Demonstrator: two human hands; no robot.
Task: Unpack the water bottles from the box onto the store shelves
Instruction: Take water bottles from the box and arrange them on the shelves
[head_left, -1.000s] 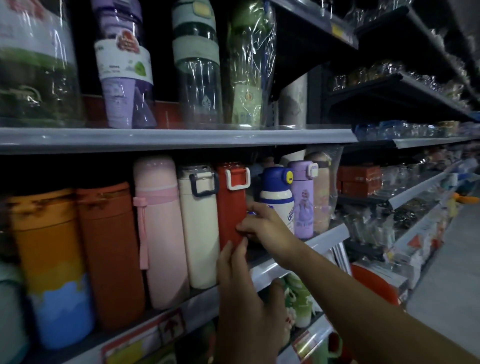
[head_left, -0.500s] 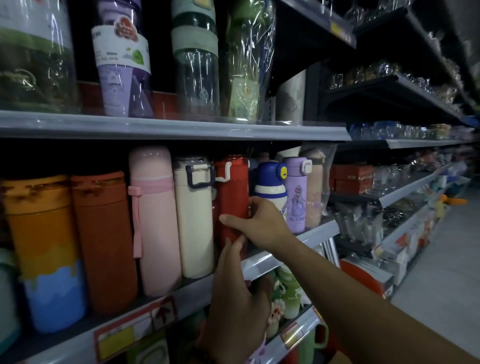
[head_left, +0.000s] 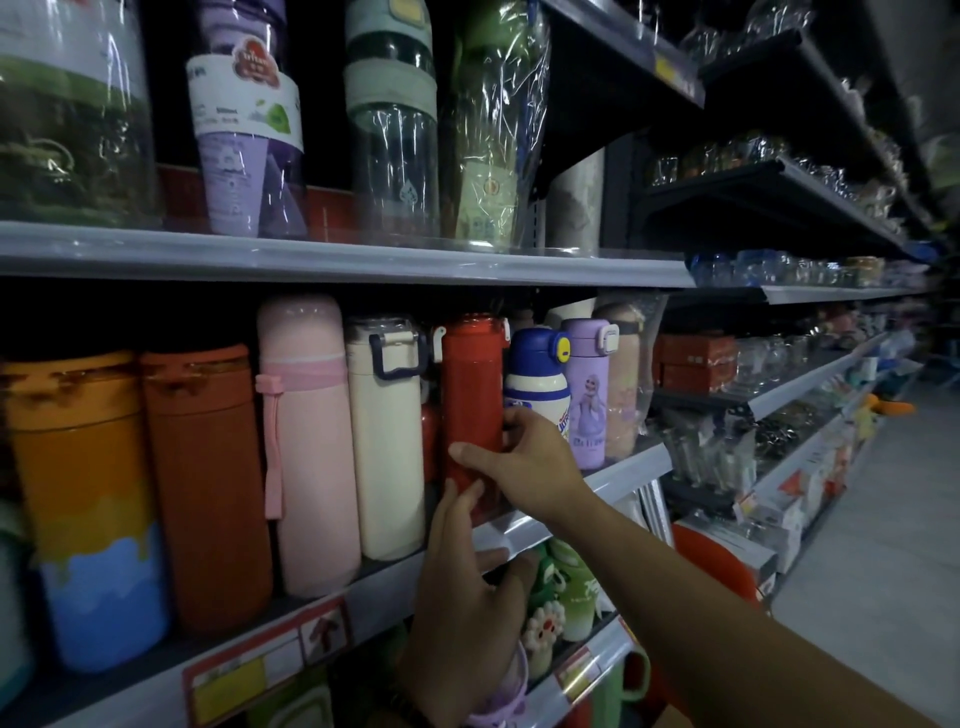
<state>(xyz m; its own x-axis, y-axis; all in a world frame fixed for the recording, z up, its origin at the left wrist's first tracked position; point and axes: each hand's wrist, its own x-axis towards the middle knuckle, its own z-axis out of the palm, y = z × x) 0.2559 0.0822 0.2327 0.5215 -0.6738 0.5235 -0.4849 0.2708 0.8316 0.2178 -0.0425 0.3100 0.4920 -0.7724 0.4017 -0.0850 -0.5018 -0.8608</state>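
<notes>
Dim store aisle, long rows of metal shelving running off to the right, everything packed with drinkware. The action is on the middle shelf (head_left: 636, 462), right under the upper shelf (head_left: 363, 260) full of plastic-wrapped bottles.

The red bottle (head_left: 470, 384) is standing upright on that middle shelf, squeezed into the slot between the cream bottle (head_left: 387, 441) and the little blue-capped bottle (head_left: 537, 374). The right hand (head_left: 530, 467) has a proper grip on it low down, thumb across the front and fingers curled round the right side. Makes sense to me: grabbing low keeps a tall skinny bottle from tipping while it's nudged into line, and there's barely any headroom up top anyway.

The left hand (head_left: 462, 597) isn't gripping anything. Its fingers (head_left: 457, 506) are straight and pointing up, tips touching the front of the bottle near its base, just above the shelf lip. Looks like it's acting as a stop so the base doesn't slide off the edge.

My guess is this 1 is basically placed and just getting squared up with the row, 2 hands because the neighbours are touching-close and easy to knock. The box isn't in view, so no idea how many are left.
</notes>
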